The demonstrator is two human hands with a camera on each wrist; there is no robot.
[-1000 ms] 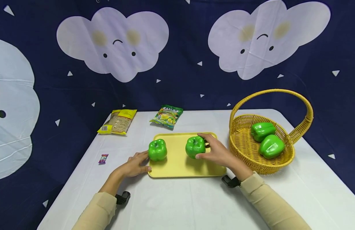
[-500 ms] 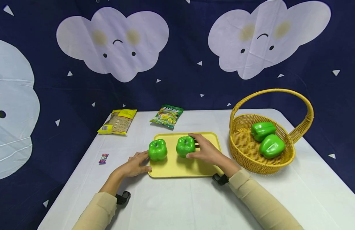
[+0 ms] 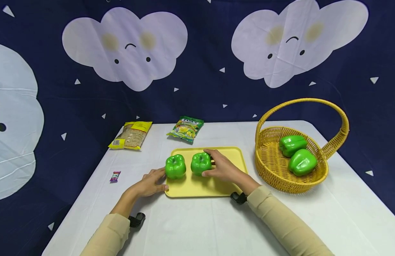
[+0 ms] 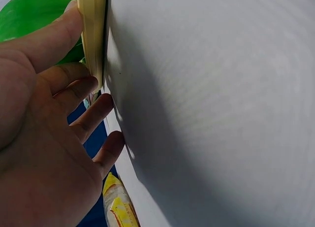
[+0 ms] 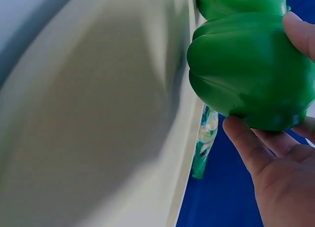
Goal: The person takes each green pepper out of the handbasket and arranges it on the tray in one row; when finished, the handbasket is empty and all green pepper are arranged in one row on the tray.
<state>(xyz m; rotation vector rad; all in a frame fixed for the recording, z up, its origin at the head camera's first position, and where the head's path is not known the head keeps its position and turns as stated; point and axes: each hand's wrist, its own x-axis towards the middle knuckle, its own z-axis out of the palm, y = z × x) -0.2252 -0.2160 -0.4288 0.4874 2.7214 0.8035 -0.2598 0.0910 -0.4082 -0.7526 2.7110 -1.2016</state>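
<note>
My right hand (image 3: 222, 168) holds a green bell pepper (image 3: 200, 164) by its right side, thumb and fingers spread around it. This pepper (image 5: 246, 72) is low over the middle of a yellow tray (image 3: 191, 189); I cannot tell whether it touches. Just to its left, a second green bell pepper (image 3: 175, 167) stands upright at the tray's left end. My left hand (image 3: 149, 184) lies along the tray's left edge with loosely extended fingers. In the left wrist view, the thumb of my left hand (image 4: 54, 123) touches the tray's rim (image 4: 92, 35).
To the right stands a wicker basket (image 3: 271, 179) with a tall handle and two green bell peppers (image 3: 302, 162) inside. Behind the tray lies a green candy bag (image 3: 186, 128). A yellow-and-clear food bag (image 3: 131, 135) and a small purple wrapped sweet (image 3: 115, 176) lie at left.
My right hand has moved left over the tray with the bell pepper, bringing it closer to the one at the left end. My left hand has stayed in place.
</note>
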